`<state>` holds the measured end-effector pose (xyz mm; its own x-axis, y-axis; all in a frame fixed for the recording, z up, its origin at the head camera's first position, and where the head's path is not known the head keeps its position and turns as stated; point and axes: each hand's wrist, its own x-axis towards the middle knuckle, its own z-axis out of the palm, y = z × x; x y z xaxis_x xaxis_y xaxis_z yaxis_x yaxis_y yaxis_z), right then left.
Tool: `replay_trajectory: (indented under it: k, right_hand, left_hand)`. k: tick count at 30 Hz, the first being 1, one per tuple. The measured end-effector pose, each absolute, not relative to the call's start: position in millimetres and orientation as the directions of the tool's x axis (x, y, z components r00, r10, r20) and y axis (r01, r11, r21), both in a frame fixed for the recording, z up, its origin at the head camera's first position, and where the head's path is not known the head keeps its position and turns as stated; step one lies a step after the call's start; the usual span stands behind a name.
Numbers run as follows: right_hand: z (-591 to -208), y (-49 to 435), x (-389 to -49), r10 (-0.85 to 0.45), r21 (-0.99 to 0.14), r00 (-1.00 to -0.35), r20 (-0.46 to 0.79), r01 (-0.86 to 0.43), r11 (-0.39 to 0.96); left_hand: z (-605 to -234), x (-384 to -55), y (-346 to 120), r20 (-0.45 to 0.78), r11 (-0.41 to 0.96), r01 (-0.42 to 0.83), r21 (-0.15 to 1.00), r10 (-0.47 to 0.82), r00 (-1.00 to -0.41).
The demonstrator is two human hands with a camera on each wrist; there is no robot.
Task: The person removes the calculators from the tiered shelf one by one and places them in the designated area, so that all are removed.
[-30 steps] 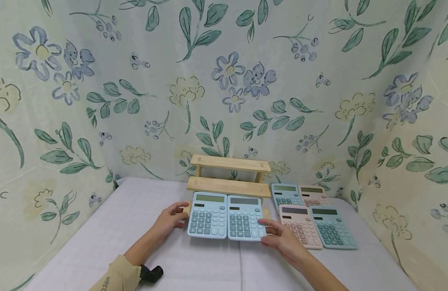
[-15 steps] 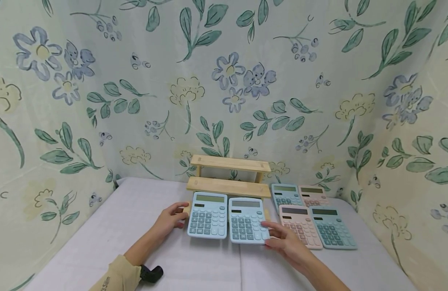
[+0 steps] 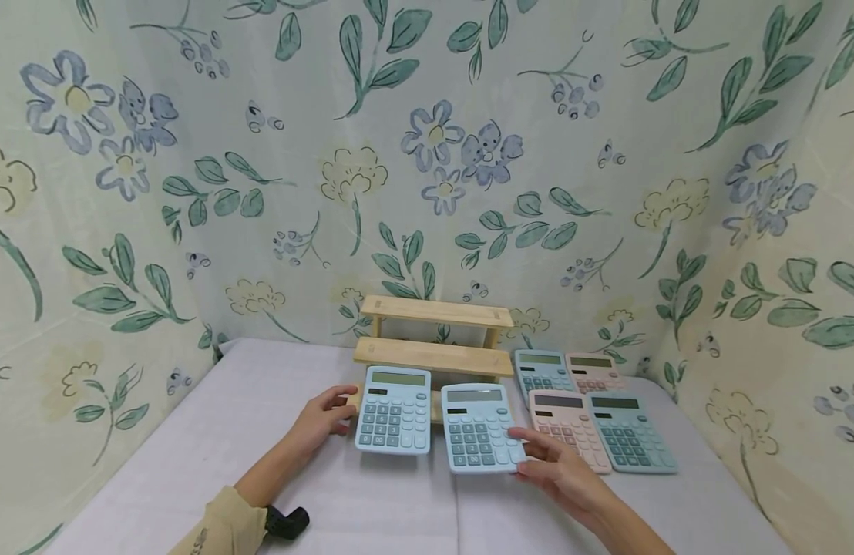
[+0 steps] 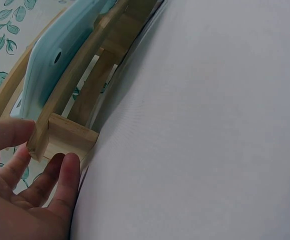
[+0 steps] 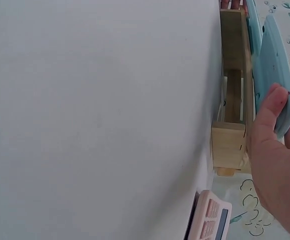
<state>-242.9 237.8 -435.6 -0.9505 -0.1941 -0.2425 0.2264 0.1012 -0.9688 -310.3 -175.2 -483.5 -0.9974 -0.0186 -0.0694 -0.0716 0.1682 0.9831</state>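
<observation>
A light blue calculator (image 3: 482, 432) is pinched at its lower right edge by my right hand (image 3: 566, 472); the right wrist view shows thumb and fingers on both faces of that calculator (image 5: 275, 65). It stands in front of a tiered wooden rack (image 3: 434, 354), slightly turned, with a gap to its left. Another light blue calculator (image 3: 394, 408) leans upright on the rack's lowest step, beside my left hand (image 3: 321, 420). In the left wrist view, this hand (image 4: 30, 185) grips the end of the step (image 4: 65, 132) between thumb and fingers.
To the right of the rack lie two pink calculators, one in front (image 3: 573, 432) and one behind (image 3: 593, 373), plus a blue one (image 3: 541, 371) and a teal one (image 3: 631, 432). A white cloth (image 3: 371, 501) covers the table. Floral curtain (image 3: 427, 154) hangs behind.
My right hand has drawn its calculator to the right and toward me, away from the other one, and it has turned slightly. My left hand stays at the rack's end.
</observation>
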Motion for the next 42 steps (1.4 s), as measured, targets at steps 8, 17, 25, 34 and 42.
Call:
replay_trajectory:
  k: [8,17,25,34,42]
  right_hand:
    - [-433.0,255.8,-234.8,-0.239,-0.968,-0.939,-0.249,0.234,0.089]
    - [-428.4,276.7,-225.6,-0.206,-0.961,-0.940,-0.272,0.254,0.110]
    - [-426.4,300.0,-213.3,-0.192,-0.948,-0.933,-0.305,0.279,0.150]
    - [-427.0,330.6,-204.7,-0.236,-0.943,-0.917,-0.321,0.286,0.173]
    - [-429.1,363.0,-199.4,-0.312,-0.945,-0.892,-0.328,0.308,0.114]
  left_hand:
    - [-483.6,-310.9,-175.4,-0.085,0.171,-0.087,0.981,-0.022,-0.996]
    - [-481.3,-310.6,-175.3,-0.089,0.178,-0.091,0.980,-0.019,-0.996]
    - [-480.8,-309.1,-174.9,-0.090,0.185,-0.093,0.978,-0.023,-0.996]
    - [-482.6,-309.6,-175.4,-0.082,0.186,-0.085,0.979,-0.022,-0.996]
    - [-483.7,-311.1,-176.3,-0.083,0.175,-0.085,0.981,-0.020,-0.996]
